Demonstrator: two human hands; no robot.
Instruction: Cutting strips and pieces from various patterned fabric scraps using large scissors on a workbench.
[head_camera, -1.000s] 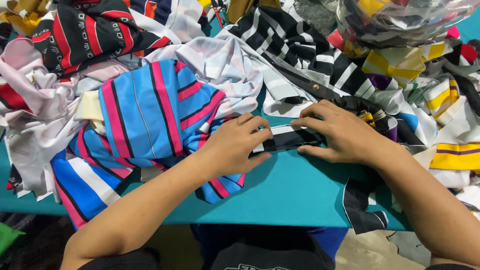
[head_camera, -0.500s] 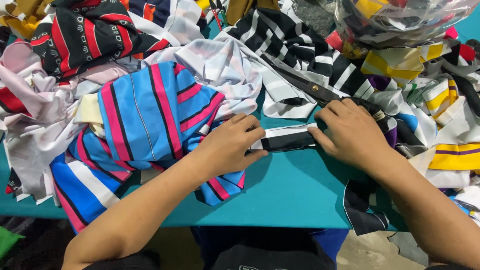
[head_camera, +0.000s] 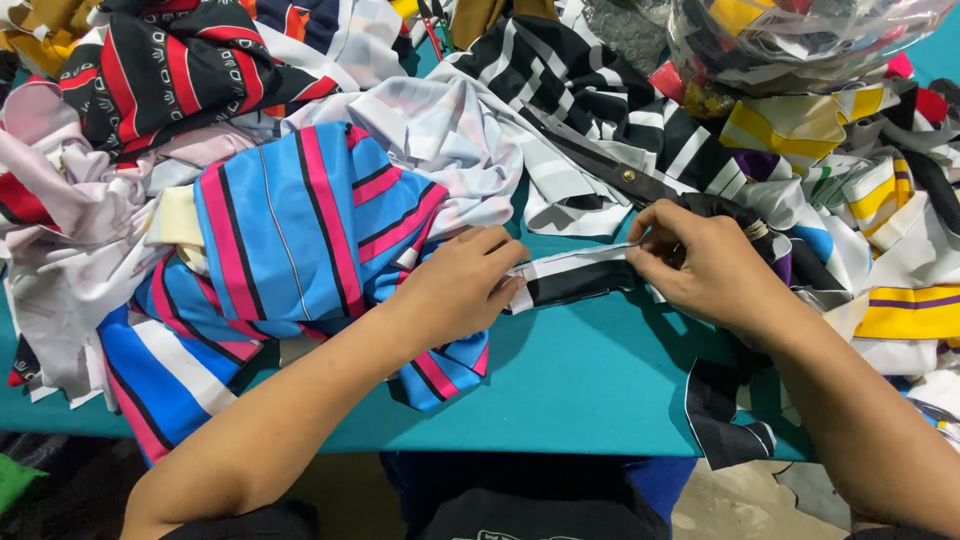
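Teal tabletop (head_camera: 590, 390) heaped with fabric scraps: left hand (head_camera: 465, 290) and right hand (head_camera: 700, 262) both pinch a black-and-white striped cloth strip (head_camera: 575, 280) at centre; blue-and-pink striped fabric (head_camera: 300, 240) lies at nine o'clock.

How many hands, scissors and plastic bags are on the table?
Hands: 2, the left hand and the right hand, both pinching the black-and-white striped strip
Big scissors: 1
Clear plastic bag of fabric scraps: 1
Total: 4
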